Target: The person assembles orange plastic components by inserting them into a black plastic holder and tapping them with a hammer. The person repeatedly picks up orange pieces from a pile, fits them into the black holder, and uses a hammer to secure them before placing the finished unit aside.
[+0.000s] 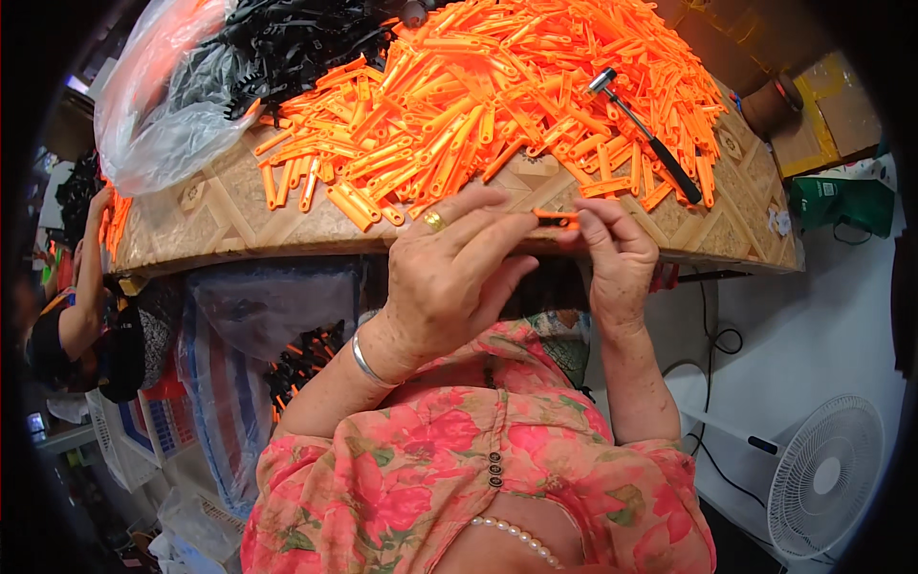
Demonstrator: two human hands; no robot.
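Above the near table edge, my right hand [620,258] is closed, thumb and fingertips pinching a small orange plastic handle [569,216] with a black part in it. My left hand [445,268], with a ring and a silver bangle, reaches in from the other side. Its index fingertip meets the left end of the handle, while its thumb and other fingers stand apart. Just beyond my hands, a large pile of orange plastic handles [459,124] spreads over the table [229,215].
A small black-handled hammer [660,148] lies on the pile's right side. Black toothed plastic parts [296,48] and a clear plastic bag [158,124] are at the far left. A white fan [827,474] stands at lower right. Another person's arm [86,287] shows at the left.
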